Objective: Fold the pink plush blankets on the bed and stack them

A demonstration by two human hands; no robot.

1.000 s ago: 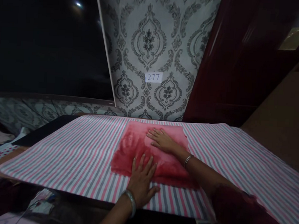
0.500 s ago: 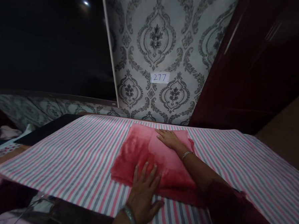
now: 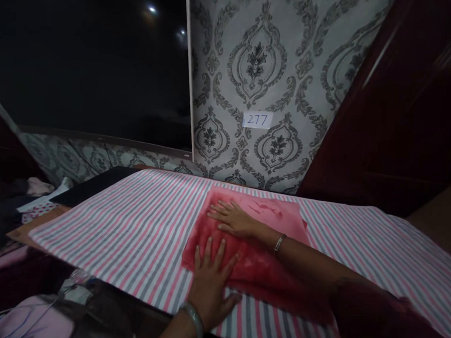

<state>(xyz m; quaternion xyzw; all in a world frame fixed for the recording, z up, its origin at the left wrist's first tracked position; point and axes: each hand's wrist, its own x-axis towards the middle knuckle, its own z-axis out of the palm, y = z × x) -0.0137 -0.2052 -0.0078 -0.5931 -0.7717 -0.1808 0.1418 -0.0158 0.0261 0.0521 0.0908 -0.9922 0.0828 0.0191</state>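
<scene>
Both hands lie flat with fingers spread on the folded red towel [image 3: 252, 241]. Press the left hand [image 3: 209, 284] down so it stays put, and slide the right hand [image 3: 233, 221] slowly to rub out the bumps.

We are seeing a red, soft-looking folded cloth [image 3: 267, 242] lying flat on the pink, grey and white striped surface [image 3: 132, 224], its far edge sitting near the patterned wall.
</scene>
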